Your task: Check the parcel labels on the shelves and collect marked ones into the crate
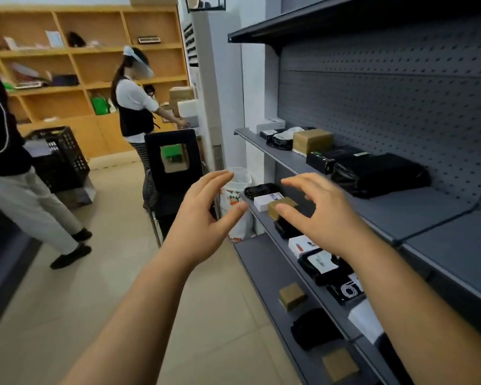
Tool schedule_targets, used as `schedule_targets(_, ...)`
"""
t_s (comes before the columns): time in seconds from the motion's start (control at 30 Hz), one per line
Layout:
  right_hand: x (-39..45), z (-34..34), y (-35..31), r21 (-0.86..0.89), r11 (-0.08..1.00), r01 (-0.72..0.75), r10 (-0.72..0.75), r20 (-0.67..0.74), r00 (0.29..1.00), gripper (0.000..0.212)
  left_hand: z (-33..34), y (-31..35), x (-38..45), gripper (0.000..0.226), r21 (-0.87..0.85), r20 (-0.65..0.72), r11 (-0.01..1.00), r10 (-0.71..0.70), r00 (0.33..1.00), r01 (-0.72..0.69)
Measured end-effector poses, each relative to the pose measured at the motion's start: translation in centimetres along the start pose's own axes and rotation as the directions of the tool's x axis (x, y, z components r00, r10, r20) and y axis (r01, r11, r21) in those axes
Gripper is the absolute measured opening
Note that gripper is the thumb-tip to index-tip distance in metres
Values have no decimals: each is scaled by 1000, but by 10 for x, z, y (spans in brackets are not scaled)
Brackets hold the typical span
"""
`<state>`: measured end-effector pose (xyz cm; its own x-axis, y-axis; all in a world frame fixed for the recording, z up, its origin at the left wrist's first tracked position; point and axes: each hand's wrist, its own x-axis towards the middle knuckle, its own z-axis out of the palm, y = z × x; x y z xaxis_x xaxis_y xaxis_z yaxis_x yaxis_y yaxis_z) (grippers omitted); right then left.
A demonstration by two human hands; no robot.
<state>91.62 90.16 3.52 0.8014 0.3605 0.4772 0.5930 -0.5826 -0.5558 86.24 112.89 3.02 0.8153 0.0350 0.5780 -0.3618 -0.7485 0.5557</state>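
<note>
My left hand (203, 215) and right hand (321, 215) hover spread, empty, near the small brown box (282, 205) at the middle shelf's (264, 218) front edge.

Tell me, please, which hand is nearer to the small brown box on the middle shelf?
The right hand: its thumb lies at the small brown box, fingers spread above it. The left hand hovers open to the box's left, off the middle shelf, over the aisle.
</note>
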Motion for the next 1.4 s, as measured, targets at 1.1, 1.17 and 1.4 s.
schedule_targets(1.1, 121, -2, 225, -216, 633, -743, 580, -502, 641, 54, 327, -65, 317, 55, -419, 545, 825, 563, 621, -380)
schedule_targets(1.17, 125, 0, 232, -218, 593, -775, 633, -468, 616, 58, 343, -63, 322, 60, -362, 597, 827, 560, 575, -430)
schedule_targets(1.4, 127, 8, 239, 8, 578, -816, 677, -564, 474, 55, 369, -59, 336, 57, -443, 612, 761, 644, 460, -475)
